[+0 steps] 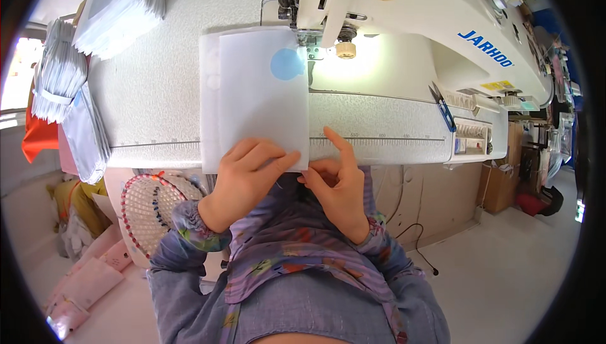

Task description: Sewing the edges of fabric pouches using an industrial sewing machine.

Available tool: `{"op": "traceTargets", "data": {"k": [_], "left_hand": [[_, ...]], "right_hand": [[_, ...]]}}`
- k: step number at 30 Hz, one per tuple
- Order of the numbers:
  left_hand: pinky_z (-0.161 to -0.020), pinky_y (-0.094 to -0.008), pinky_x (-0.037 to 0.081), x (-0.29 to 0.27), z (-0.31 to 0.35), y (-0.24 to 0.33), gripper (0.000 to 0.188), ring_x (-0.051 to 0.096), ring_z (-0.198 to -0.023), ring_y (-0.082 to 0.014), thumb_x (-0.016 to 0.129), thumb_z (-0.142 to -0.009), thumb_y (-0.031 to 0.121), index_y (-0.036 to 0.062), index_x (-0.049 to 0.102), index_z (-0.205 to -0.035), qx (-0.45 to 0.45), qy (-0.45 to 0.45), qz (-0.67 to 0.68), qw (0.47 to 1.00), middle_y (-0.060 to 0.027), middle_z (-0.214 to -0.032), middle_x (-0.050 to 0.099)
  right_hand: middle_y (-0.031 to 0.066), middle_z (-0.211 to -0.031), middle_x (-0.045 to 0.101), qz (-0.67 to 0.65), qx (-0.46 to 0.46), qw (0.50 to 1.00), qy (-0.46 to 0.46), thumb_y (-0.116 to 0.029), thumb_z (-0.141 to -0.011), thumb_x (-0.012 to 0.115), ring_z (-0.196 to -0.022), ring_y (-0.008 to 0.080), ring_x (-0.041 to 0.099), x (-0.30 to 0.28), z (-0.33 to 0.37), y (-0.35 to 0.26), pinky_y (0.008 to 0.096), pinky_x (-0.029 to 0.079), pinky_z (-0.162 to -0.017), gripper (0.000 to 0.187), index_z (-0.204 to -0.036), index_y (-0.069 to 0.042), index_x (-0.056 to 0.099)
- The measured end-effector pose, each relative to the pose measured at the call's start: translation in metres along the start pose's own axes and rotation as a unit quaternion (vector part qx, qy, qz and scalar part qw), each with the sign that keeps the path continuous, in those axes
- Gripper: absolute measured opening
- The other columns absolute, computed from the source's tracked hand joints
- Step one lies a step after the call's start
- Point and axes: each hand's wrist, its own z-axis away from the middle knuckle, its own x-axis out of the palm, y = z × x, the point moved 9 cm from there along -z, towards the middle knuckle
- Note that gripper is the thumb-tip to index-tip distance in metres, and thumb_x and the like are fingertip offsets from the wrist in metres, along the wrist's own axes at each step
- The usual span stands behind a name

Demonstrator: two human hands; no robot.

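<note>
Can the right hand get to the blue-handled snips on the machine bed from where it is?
Probably yes. The right hand rests at the near right corner of the white fabric piece; the blue snips lie further right on the machine bed, with only bare surface between.

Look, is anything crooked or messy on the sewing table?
Nothing stands out. The white fabric piece lies flat and straight under the sewing machine, with the left hand and right hand at its near edge. The blue scissors rest nearby.

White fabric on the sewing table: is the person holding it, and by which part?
Yes. The left hand and right hand hold the white fabric piece at its near edge, fingers pressing its near right corner; its far end lies under the sewing machine.
</note>
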Motion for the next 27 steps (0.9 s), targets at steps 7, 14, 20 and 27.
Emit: {"op": "traceTargets", "data": {"k": [7, 14, 20, 27], "left_hand": [[-0.092, -0.0395, 0.058, 0.003, -0.002, 0.01, 0.047, 0.068, -0.106, -0.0234, 0.073, -0.075, 0.011, 0.0103, 0.078, -0.122, 0.055, -0.004, -0.056, 0.997, -0.0018, -0.109, 0.067], [-0.102, -0.0396, 0.056, 0.003, 0.005, 0.016, 0.05, 0.066, -0.115, -0.0218, 0.073, -0.077, 0.013, 0.0124, 0.077, -0.127, 0.069, -0.012, -0.15, 0.986, -0.0005, -0.118, 0.067], [-0.094, -0.037, 0.059, 0.0, 0.003, 0.011, 0.045, 0.069, -0.111, -0.0211, 0.076, -0.077, 0.012, 0.0162, 0.082, -0.122, 0.062, -0.021, -0.098, 0.993, 0.0012, -0.117, 0.072], [-0.083, -0.0339, 0.061, -0.001, -0.013, -0.005, 0.046, 0.07, -0.108, -0.0182, 0.073, -0.077, 0.013, 0.018, 0.081, -0.122, 0.037, -0.01, -0.095, 0.995, 0.0036, -0.115, 0.071]], "right_hand": [[0.0095, -0.096, 0.078, 0.013, 0.002, 1.0, 0.016, 0.008, -0.1, 0.067, -0.084, 0.0129, 0.075, -0.003, -0.001, 0.001, 0.0292, 0.065, -0.078, 0.065, -0.159, -0.001, 0.044], [0.0139, -0.107, 0.078, 0.295, -0.139, 0.945, -0.021, 0.003, -0.099, 0.071, -0.088, 0.019, 0.078, -0.02, -0.041, -0.049, 0.0326, 0.061, -0.076, 0.049, -0.147, -0.002, 0.061], [0.0125, -0.143, 0.068, 0.476, -0.371, 0.796, -0.052, -0.022, -0.095, 0.08, -0.125, 0.0381, 0.064, 0.003, -0.108, -0.095, 0.0461, 0.049, -0.106, 0.052, -0.142, -0.005, 0.067], [0.0135, -0.139, 0.072, 0.477, -0.367, 0.795, -0.072, -0.025, -0.092, 0.083, -0.126, 0.0346, 0.067, 0.004, -0.116, -0.092, 0.0457, 0.048, -0.108, 0.054, -0.139, -0.005, 0.069]]}}
